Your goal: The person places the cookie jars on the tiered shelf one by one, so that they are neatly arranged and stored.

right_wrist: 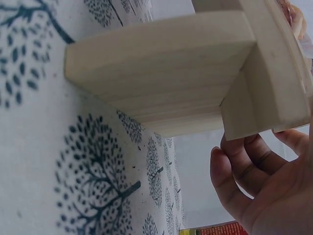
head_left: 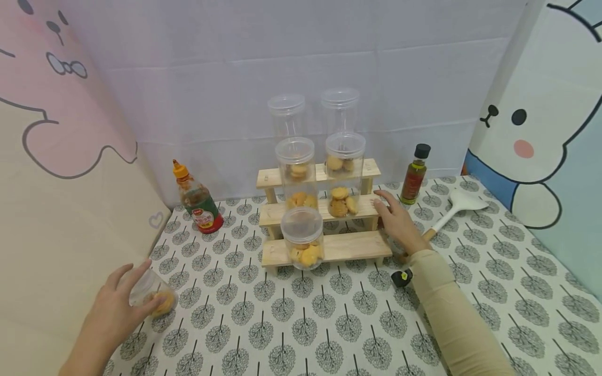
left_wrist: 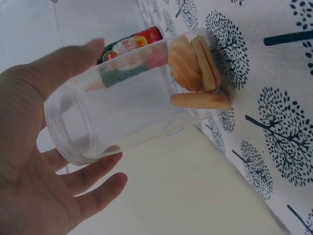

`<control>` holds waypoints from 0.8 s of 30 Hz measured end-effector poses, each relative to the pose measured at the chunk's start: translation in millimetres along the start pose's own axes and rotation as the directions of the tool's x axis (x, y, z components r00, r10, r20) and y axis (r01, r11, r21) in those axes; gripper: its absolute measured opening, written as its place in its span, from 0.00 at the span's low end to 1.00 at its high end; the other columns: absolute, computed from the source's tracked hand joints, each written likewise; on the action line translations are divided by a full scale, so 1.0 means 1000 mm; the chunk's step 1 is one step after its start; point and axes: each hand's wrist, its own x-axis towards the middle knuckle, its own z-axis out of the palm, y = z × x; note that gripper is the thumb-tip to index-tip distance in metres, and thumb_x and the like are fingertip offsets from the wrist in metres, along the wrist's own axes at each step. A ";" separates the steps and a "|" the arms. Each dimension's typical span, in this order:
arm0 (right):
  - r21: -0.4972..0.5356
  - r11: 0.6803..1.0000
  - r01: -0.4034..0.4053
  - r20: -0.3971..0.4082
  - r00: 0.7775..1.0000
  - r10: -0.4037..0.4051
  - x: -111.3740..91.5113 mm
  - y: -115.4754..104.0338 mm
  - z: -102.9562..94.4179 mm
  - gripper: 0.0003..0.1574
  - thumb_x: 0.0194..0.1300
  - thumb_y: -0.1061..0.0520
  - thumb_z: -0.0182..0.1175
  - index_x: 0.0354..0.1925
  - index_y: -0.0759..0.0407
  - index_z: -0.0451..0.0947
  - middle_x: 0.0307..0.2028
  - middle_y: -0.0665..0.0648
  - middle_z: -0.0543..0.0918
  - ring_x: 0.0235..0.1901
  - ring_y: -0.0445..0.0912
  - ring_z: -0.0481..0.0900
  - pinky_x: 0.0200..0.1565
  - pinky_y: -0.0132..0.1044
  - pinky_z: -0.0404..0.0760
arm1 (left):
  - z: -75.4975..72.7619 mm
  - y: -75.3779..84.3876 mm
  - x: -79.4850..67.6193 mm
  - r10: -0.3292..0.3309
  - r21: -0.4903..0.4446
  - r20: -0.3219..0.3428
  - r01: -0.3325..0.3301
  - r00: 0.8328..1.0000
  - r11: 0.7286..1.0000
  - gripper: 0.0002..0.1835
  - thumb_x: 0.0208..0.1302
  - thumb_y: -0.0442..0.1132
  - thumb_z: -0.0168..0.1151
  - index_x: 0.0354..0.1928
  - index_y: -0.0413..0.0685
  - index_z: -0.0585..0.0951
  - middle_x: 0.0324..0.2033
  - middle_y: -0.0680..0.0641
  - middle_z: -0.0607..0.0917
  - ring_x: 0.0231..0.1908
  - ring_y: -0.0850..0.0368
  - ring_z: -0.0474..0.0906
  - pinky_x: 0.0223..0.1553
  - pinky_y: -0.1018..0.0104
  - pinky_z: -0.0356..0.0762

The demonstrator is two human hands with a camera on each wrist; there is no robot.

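My left hand point(head_left: 115, 308) is around a clear lidded jar point(head_left: 162, 297) on the left of the table, thumb on one side and fingers spread on the other. Golden cookies point(left_wrist: 188, 63) lie at its bottom; the fingertips are close to its wall by the lid end. The right hand point(head_left: 397, 219) grips the right end of the middle step of a wooden three-step rack point(head_left: 348, 245). In the right wrist view, its fingers point(right_wrist: 254, 161) curl at the wooden edge. Clear jars stand on all three steps, including a cookie jar point(head_left: 303, 245) on the lowest.
A red-sauce bottle point(head_left: 199, 206) stands back left, behind the left hand's jar. An oil bottle point(head_left: 414, 175) and a white spatula point(head_left: 453, 209) are right of the rack. A small black object point(head_left: 401, 278) lies by the right forearm. Printed cloth screens flank the table.
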 end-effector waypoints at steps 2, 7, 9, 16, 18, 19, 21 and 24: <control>0.001 1.000 -0.002 0.000 1.000 0.002 0.000 0.000 0.000 0.40 0.75 0.28 0.34 0.78 0.38 0.50 0.59 0.72 0.76 0.50 0.62 0.79 0.53 0.60 0.75 | 0.001 -0.001 0.000 0.012 0.005 -0.009 -0.012 1.000 1.000 0.50 0.50 0.42 0.78 0.75 0.54 0.63 0.66 0.26 0.62 0.54 0.16 0.64 0.43 0.16 0.63; 0.001 1.000 -0.007 0.002 1.000 0.007 -0.001 0.000 0.000 0.41 0.74 0.27 0.34 0.78 0.37 0.50 0.60 0.72 0.75 0.53 0.64 0.78 0.56 0.63 0.73 | 0.002 -0.001 0.000 0.030 0.009 -0.028 -0.030 0.999 1.000 0.50 0.49 0.37 0.77 0.75 0.55 0.64 0.65 0.26 0.64 0.52 0.17 0.66 0.41 0.18 0.65; 0.001 1.000 -0.006 0.005 1.000 0.006 -0.002 0.000 -0.001 0.41 0.74 0.27 0.33 0.78 0.37 0.50 0.60 0.72 0.75 0.53 0.64 0.77 0.56 0.63 0.73 | 0.003 -0.001 -0.001 0.028 0.008 -0.028 -0.028 0.999 1.000 0.50 0.49 0.37 0.77 0.75 0.55 0.64 0.66 0.27 0.64 0.52 0.17 0.66 0.41 0.18 0.65; -0.004 1.000 -0.016 0.011 1.000 0.016 -0.001 0.000 -0.002 0.41 0.74 0.26 0.33 0.78 0.36 0.49 0.66 0.72 0.69 0.60 0.67 0.72 0.61 0.68 0.67 | 0.005 -0.003 0.001 0.068 -0.024 -0.074 -0.069 0.995 0.997 0.49 0.45 0.33 0.78 0.72 0.49 0.68 0.63 0.25 0.66 0.51 0.17 0.66 0.45 0.21 0.65; -0.007 1.000 -0.017 0.010 1.000 0.017 -0.001 0.001 -0.002 0.41 0.74 0.26 0.33 0.78 0.36 0.49 0.67 0.72 0.68 0.62 0.68 0.71 0.62 0.69 0.66 | 0.006 -0.003 0.001 0.079 -0.033 -0.087 -0.083 0.993 0.996 0.48 0.44 0.32 0.79 0.71 0.47 0.70 0.62 0.25 0.66 0.51 0.17 0.66 0.47 0.22 0.65; -0.007 1.000 -0.017 0.010 1.000 0.017 0.000 0.001 -0.002 0.41 0.74 0.26 0.33 0.78 0.36 0.49 0.68 0.72 0.67 0.62 0.68 0.70 0.63 0.69 0.65 | 0.007 -0.003 0.001 0.081 -0.034 -0.090 -0.084 0.993 0.996 0.48 0.43 0.32 0.79 0.71 0.47 0.70 0.62 0.25 0.66 0.51 0.18 0.66 0.47 0.22 0.65; -0.008 1.000 -0.014 0.011 1.000 0.014 0.000 0.001 -0.002 0.41 0.74 0.27 0.33 0.78 0.36 0.49 0.69 0.72 0.66 0.63 0.69 0.69 0.63 0.69 0.65 | 0.007 -0.003 0.001 0.081 -0.034 -0.093 -0.084 0.992 0.996 0.47 0.43 0.31 0.79 0.70 0.46 0.71 0.62 0.25 0.66 0.51 0.18 0.66 0.47 0.23 0.65; -0.010 1.000 -0.010 0.010 1.000 0.010 0.000 0.001 -0.002 0.41 0.74 0.27 0.33 0.78 0.36 0.49 0.70 0.72 0.64 0.65 0.69 0.67 0.64 0.70 0.63 | 0.007 -0.003 0.000 0.072 -0.032 -0.088 -0.075 0.994 0.997 0.47 0.43 0.31 0.79 0.70 0.46 0.71 0.62 0.26 0.66 0.51 0.18 0.66 0.46 0.22 0.65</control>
